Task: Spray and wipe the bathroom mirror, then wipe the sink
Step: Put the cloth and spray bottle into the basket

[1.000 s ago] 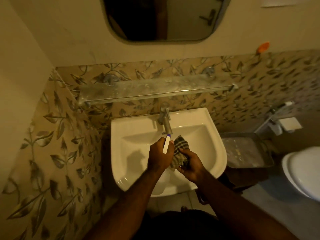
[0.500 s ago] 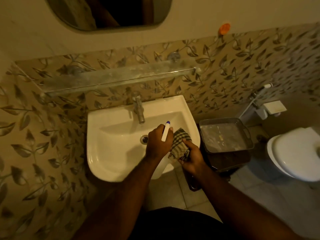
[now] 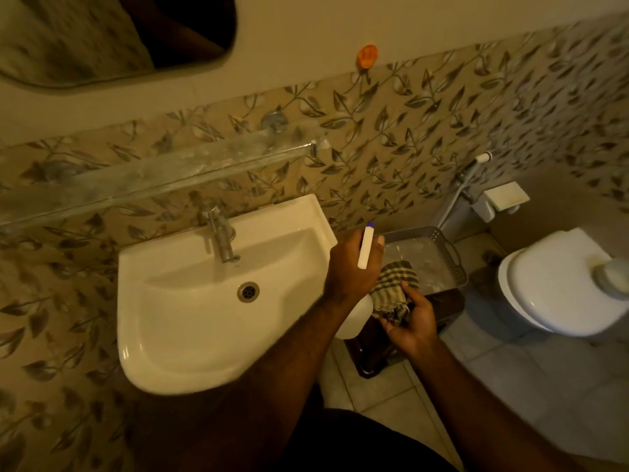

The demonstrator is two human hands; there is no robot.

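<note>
My left hand [image 3: 354,267] grips a white spray bottle [image 3: 366,248]; its white trigger with a blue tip sticks up above my knuckles and its rounded body [image 3: 354,318] shows below my wrist. My right hand [image 3: 410,321] holds a bunched checked cloth [image 3: 394,284] just right of the bottle. Both hands hover to the right of the white sink [image 3: 163,321], over a grey basket. The sink's steel tap [image 3: 219,236] and drain [image 3: 248,291] are in plain sight. Only the lower corner of the mirror [image 3: 85,46] shows at the top left.
A grey plastic basket [image 3: 452,257] sits on a dark stand right of the sink. A white toilet [image 3: 561,284] stands at the far right, with a bidet hose [image 3: 459,192] and paper holder [image 3: 503,195] on the wall. A glass shelf [image 3: 153,175] runs above the sink.
The view has swung right and down. Both hands, with bottle and cloth, have moved from over the sink basin to beyond its right edge, above the grey basket.
</note>
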